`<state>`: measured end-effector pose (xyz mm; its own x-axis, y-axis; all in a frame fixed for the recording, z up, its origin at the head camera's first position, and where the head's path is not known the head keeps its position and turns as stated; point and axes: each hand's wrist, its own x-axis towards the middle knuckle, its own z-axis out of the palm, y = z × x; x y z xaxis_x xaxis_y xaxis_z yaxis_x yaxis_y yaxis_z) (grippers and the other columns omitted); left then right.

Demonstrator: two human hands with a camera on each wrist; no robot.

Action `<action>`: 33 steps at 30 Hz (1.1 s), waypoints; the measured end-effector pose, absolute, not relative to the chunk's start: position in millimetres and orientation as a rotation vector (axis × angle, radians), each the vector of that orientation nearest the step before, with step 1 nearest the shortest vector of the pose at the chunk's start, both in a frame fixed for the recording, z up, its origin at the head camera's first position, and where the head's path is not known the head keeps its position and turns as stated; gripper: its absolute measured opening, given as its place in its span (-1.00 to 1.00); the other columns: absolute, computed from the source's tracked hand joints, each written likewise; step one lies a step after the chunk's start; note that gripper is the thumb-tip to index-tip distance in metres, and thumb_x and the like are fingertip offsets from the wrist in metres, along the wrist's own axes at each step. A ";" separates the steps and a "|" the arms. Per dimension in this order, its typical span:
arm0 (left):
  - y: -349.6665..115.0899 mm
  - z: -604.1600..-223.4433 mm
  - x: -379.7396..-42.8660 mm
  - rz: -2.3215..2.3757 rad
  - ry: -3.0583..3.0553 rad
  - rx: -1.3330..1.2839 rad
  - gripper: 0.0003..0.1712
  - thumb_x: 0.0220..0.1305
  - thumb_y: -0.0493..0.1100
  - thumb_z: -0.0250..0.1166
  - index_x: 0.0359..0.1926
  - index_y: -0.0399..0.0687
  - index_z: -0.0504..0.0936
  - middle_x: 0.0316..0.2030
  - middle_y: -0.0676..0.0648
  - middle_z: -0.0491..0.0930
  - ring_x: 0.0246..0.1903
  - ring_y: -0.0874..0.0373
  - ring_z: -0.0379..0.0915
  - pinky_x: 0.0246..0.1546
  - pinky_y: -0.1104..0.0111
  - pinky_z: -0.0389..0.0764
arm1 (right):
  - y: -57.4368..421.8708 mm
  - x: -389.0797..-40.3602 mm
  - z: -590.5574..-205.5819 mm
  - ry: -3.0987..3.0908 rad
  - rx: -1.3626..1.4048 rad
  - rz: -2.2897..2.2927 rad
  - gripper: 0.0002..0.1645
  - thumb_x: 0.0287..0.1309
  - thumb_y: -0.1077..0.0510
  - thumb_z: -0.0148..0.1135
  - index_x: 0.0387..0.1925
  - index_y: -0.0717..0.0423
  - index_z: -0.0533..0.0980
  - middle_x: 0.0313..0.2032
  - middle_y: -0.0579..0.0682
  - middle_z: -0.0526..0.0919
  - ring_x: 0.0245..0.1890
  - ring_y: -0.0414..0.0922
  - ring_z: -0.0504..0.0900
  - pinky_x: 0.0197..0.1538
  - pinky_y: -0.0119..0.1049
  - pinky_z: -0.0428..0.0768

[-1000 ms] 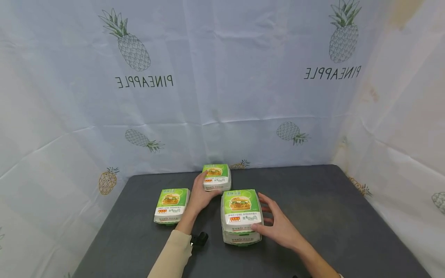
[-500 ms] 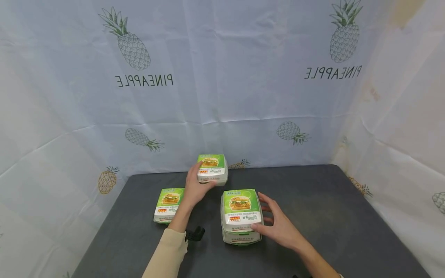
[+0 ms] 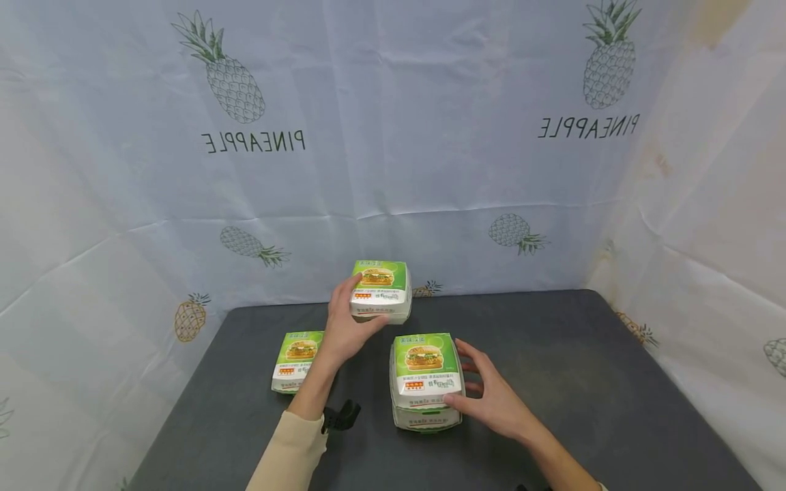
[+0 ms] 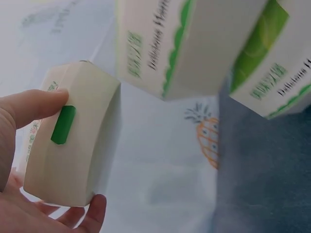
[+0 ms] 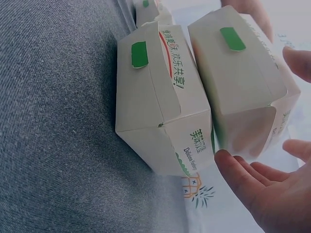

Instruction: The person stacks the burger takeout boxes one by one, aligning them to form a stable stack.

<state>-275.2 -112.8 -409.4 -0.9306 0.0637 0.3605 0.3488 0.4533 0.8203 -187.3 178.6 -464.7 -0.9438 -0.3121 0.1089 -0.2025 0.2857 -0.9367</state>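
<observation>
A green-and-white burger box point(image 3: 381, 290) is raised above the far table edge. My left hand point(image 3: 346, 327) grips it, thumb at its front and fingers round its left side, as the left wrist view shows with the same hand point(image 4: 29, 141). Two more burger boxes stand stacked near the middle; the upper box point(image 3: 426, 372) lies squarely on the lower box point(image 3: 426, 419). My right hand point(image 3: 491, 395) rests at the stack's right side, thumb by the front corner. In the right wrist view its fingers point(image 5: 243, 174) are fairly straight beside the upper box.
Another burger box point(image 3: 297, 358) lies to the left, partly hidden by the left forearm. The dark table point(image 3: 552, 354) extends to the right of the stack. A white pineapple-print cloth point(image 3: 430, 170) hangs behind and at both sides.
My left hand has lifted its burger box off the table at the back, first drifting left, then slightly right and higher. The right hand and the stack have stayed put.
</observation>
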 end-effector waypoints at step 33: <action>-90.4 -408.4 -217.9 -1.457 -2.475 -0.533 0.05 0.10 0.09 0.58 0.53 0.14 0.23 0.43 -0.13 0.12 0.32 -0.08 0.16 0.19 -0.16 0.34 | 177.6 -185.7 -464.1 2.454 -0.459 -1.745 0.05 0.20 0.00 0.48 0.57 -0.09 0.09 0.45 0.10 0.15 0.37 0.20 0.29 0.26 0.15 0.45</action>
